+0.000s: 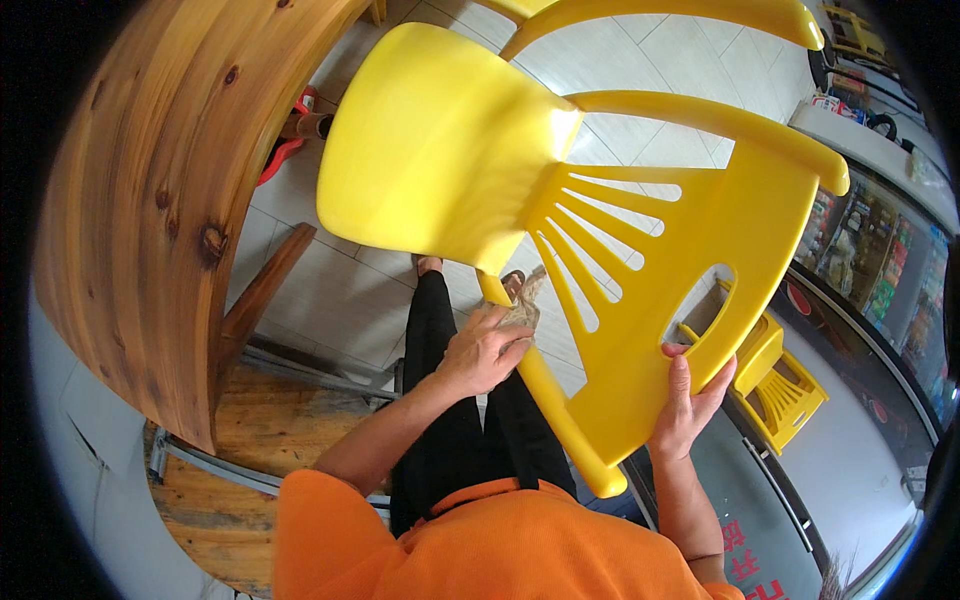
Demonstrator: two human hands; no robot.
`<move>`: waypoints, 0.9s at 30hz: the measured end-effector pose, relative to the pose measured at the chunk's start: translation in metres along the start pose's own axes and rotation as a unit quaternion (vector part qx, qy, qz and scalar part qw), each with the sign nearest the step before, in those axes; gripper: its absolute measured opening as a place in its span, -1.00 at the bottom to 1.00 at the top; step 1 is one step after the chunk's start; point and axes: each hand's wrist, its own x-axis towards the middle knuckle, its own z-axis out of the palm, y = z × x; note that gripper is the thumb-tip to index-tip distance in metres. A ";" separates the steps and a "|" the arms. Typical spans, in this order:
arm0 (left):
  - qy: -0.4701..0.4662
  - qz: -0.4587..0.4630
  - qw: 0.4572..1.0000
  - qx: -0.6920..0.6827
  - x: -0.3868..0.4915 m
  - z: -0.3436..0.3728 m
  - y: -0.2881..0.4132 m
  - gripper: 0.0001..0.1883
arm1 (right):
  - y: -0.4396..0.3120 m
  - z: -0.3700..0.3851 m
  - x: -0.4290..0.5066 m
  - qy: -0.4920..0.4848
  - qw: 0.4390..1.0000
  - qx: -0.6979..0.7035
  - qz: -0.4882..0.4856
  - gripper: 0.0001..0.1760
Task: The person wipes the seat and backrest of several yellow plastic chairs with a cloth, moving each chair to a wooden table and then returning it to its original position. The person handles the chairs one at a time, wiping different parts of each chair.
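Observation:
A yellow plastic chair [442, 142] stands before me, with its slotted backrest toward my right side. My left hand [484, 349] grips a dingy, crumpled cloth [527, 304] and presses it against one of the chair's back legs [551, 397]. At the top rail of the backrest, my right hand [686, 405] is closed around the edge, with fingertips showing through the oval handle hole. Part of the cloth hangs beyond the left hand's fingers.
A wooden table [172, 187] is on the left, above a round wooden tabletop [225, 525] with metal legs. Another yellow chair [660, 19] stands at the top. On the right are a glass-door display fridge [870, 240] and a small yellow chair [780, 382].

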 end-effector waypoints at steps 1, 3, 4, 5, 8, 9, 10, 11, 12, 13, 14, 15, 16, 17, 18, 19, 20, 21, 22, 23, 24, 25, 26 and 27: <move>-0.016 -0.038 0.999 -0.003 -0.001 -0.005 0.018 -0.78 | 0.000 0.000 0.000 0.000 1.000 -0.005 -0.008 -0.43; -0.009 -0.090 0.996 -0.023 -0.009 -0.008 0.055 -0.78 | 0.002 0.000 0.000 0.001 1.000 -0.002 -0.017 -0.45; 0.011 -0.045 0.998 -0.046 -0.019 -0.006 0.071 -0.79 | 0.003 -0.001 -0.001 0.002 1.000 -0.008 -0.021 -0.46; -0.007 -0.050 0.996 -0.067 -0.026 -0.003 0.081 -0.80 | 0.004 -0.001 -0.002 0.003 1.000 -0.013 -0.017 -0.47; 0.140 0.006 0.986 -0.086 -0.041 0.017 0.079 -0.79 | 0.006 -0.003 -0.003 0.010 1.000 0.009 -0.010 -0.50; 0.173 0.016 0.981 -0.084 -0.042 0.026 0.068 -0.78 | 0.007 -0.004 -0.004 0.009 1.000 0.026 -0.002 -0.51; 0.164 0.022 0.984 -0.062 -0.040 0.034 0.054 -0.76 | 0.007 -0.005 -0.003 0.008 1.000 0.012 -0.008 -0.53; 0.152 0.016 0.986 -0.065 -0.039 0.042 0.042 -0.77 | 0.007 -0.007 -0.003 0.009 1.000 0.019 -0.002 -0.54; 0.151 0.033 0.985 -0.073 -0.039 0.049 0.033 -0.78 | 0.008 -0.008 -0.002 0.009 1.000 -0.003 -0.018 -0.54; 0.133 0.021 0.988 -0.080 -0.037 0.053 0.026 -0.80 | 0.008 -0.009 -0.001 0.012 1.000 -0.016 -0.023 -0.53; 0.142 0.026 0.985 -0.092 -0.034 0.056 0.019 -0.80 | 0.008 -0.009 -0.001 0.008 0.999 -0.024 -0.025 -0.52; 0.145 0.022 0.984 -0.102 -0.031 0.056 0.013 -0.80 | 0.008 -0.009 0.000 0.007 0.999 -0.026 -0.024 -0.52; 0.149 0.018 0.982 -0.110 -0.026 0.054 0.006 -0.81 | 0.008 -0.008 0.000 0.022 0.999 -0.024 -0.018 -0.51; 0.177 0.003 0.980 -0.088 -0.015 0.051 -0.004 -0.85 | 0.008 -0.008 -0.001 0.006 0.999 -0.017 -0.033 -0.51; 0.136 -0.066 0.988 -0.040 -0.002 0.044 -0.019 -0.82 | 0.008 -0.007 -0.001 0.005 0.999 -0.007 -0.039 -0.51; 0.093 -0.142 0.986 0.012 0.013 0.036 -0.038 -0.76 | 0.008 -0.006 -0.002 -0.018 0.999 0.006 -0.046 -0.51; 0.072 -0.121 0.987 0.073 0.028 0.030 -0.056 -0.73 | 0.007 -0.006 -0.003 -0.002 1.000 0.014 -0.022 -0.52; 0.020 -0.134 0.981 0.137 0.042 0.025 -0.074 -0.69 | 0.006 -0.006 -0.003 0.006 1.000 0.025 -0.015 -0.52; -0.054 -0.082 0.970 0.221 0.062 0.017 -0.094 -0.69 | 0.006 -0.005 -0.003 -0.010 1.000 0.018 -0.023 -0.52; -0.161 -0.057 0.938 0.303 0.080 0.008 -0.107 -0.69 | 0.006 -0.006 -0.003 -0.010 0.999 0.020 -0.023 -0.51; -0.147 -0.043 0.935 0.319 0.091 0.007 -0.110 -0.71 | 0.006 -0.007 -0.003 -0.009 1.000 0.004 -0.024 -0.52; -0.089 -0.070 0.948 0.298 0.101 0.000 -0.109 -0.70 | 0.006 -0.008 -0.002 -0.004 1.000 -0.005 -0.026 -0.53; -0.045 -0.101 0.955 0.274 0.110 -0.013 -0.106 -0.68 | 0.006 -0.008 -0.002 0.007 1.000 -0.008 -0.019 -0.53; 0.025 -0.105 0.960 0.257 0.117 -0.025 -0.100 -0.67 | 0.006 -0.009 -0.001 0.000 1.000 -0.002 -0.024 -0.54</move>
